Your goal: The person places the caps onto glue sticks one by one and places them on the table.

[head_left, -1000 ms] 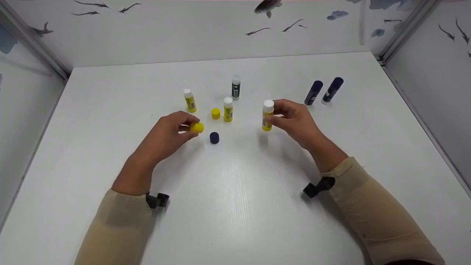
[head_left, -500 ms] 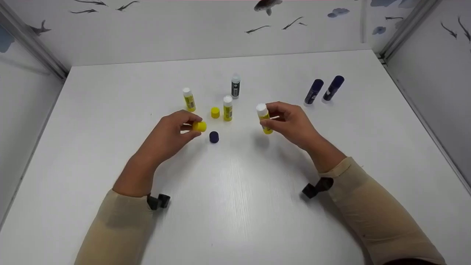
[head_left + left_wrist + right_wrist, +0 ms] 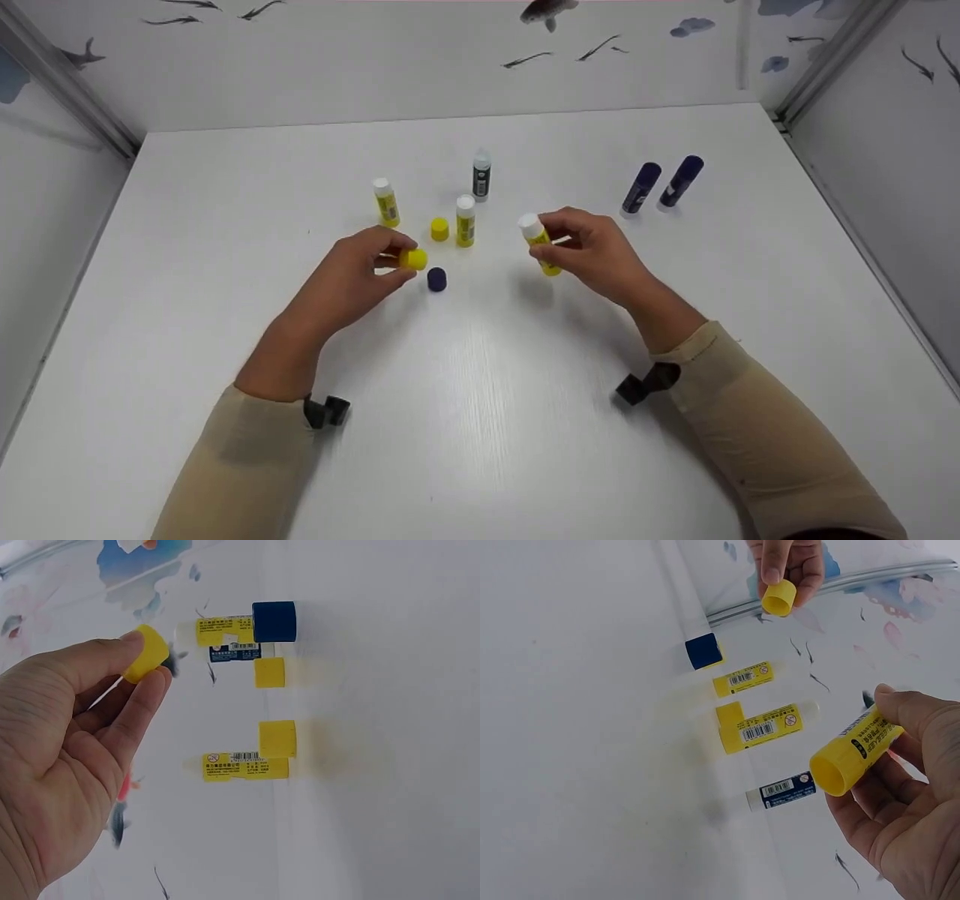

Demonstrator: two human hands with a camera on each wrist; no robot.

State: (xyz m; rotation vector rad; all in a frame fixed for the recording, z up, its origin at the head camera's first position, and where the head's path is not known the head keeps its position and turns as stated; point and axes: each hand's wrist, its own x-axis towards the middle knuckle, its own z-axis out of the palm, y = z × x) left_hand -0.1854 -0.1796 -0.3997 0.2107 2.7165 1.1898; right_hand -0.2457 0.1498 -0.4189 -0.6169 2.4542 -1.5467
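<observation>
My left hand [image 3: 367, 270] pinches a yellow cap [image 3: 414, 259] between thumb and fingers, above the table. In my right hand [image 3: 596, 244] is a yellow glue stick [image 3: 537, 234], its white top leaning left and its yellow end [image 3: 838, 772] low. Between the hands stand a navy cap [image 3: 436, 280], a yellow cap [image 3: 439, 229] and an upright white-topped yellow glue stick [image 3: 466, 223]. Another such glue stick [image 3: 387, 205] stands just beyond my left hand. A further yellow cap [image 3: 277, 739], hidden in the head view, shows in the left wrist view.
A dark-labelled glue stick [image 3: 481, 178] with a pale top stands farther back. Two navy-capped glue sticks [image 3: 640, 189] stand at the back right. White panels with fish prints [image 3: 360, 67] enclose the white table [image 3: 472, 390] at the back and sides.
My right hand has shifted slightly left, and its glue stick has gone from upright to tilted, top leftward. My left hand has moved a little right with the yellow cap.
</observation>
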